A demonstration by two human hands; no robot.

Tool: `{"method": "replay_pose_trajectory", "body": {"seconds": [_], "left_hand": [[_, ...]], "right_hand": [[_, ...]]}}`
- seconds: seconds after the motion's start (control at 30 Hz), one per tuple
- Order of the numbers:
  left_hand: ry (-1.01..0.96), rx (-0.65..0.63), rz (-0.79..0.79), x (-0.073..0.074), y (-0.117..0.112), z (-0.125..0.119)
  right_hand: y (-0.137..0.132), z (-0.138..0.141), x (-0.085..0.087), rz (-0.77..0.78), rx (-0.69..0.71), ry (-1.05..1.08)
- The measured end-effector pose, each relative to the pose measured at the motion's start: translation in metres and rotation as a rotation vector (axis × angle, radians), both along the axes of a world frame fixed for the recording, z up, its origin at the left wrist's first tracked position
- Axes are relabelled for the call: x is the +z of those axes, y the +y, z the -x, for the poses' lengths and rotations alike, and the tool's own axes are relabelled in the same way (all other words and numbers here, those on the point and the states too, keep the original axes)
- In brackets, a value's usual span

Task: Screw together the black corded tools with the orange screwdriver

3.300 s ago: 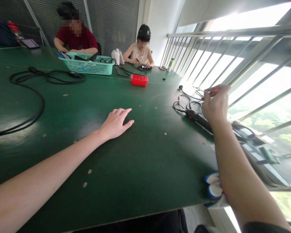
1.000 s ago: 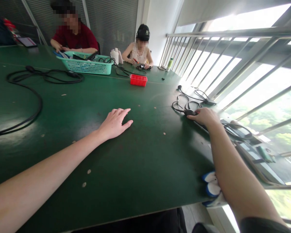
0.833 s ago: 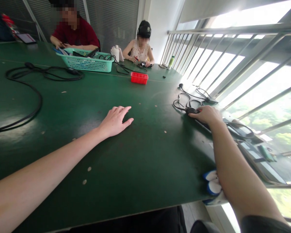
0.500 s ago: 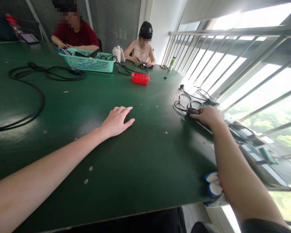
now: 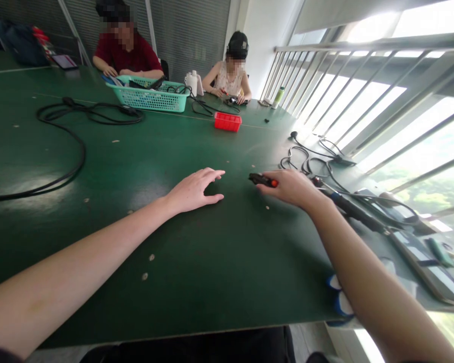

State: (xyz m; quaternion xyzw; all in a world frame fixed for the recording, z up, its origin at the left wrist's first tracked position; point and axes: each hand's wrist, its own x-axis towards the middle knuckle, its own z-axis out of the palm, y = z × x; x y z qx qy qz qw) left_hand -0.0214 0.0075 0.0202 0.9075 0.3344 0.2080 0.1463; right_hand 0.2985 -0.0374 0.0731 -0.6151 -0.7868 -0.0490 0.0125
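Observation:
My left hand (image 5: 195, 190) lies flat and open on the green table (image 5: 136, 166), fingers stretched toward the right. My right hand (image 5: 292, 187) is closed around a small black tool with an orange part (image 5: 263, 180), whose tip sticks out to the left, a short gap from my left fingertips. Just right of this hand a black pen-shaped tool (image 5: 353, 210) with its cable lies on the table.
Thin black cords (image 5: 310, 159) coil at the right edge by the window railing. A red bin (image 5: 227, 121) and a teal basket (image 5: 151, 99) stand farther back, with a thick black cable (image 5: 71, 146) looping at left. Two people sit at the far end.
My right hand has come left from the cords at the table's right edge toward the middle, carrying the small black and orange tool. My left hand has stayed flat.

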Motion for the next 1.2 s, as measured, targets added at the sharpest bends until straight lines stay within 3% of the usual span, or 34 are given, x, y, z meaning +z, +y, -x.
{"method": "replay_pose_trajectory", "body": {"seconds": [0.1, 0.23, 0.43, 0.73, 1.2], "left_hand": [[-0.049, -0.066, 0.024, 0.002, -0.003, -0.001], [-0.1, -0.139, 0.03, 0.002, -0.003, -0.002], [-0.148, -0.115, 0.015, -0.001, 0.001, -0.004], [-0.279, 0.117, 0.163, -0.004, 0.007, -0.003], [-0.194, 0.006, 0.071, -0.005, 0.006, -0.004]], "right_hand": [[-0.011, 0.048, -0.007, 0.018, 0.277, 0.032], [-0.022, 0.073, -0.012, -0.016, 0.376, 0.042], [-0.021, 0.07, -0.013, -0.059, 0.331, 0.05], [-0.016, 0.052, -0.017, -0.122, 0.266, 0.072], [-0.019, 0.07, -0.025, -0.1, 0.19, 0.199]]}}
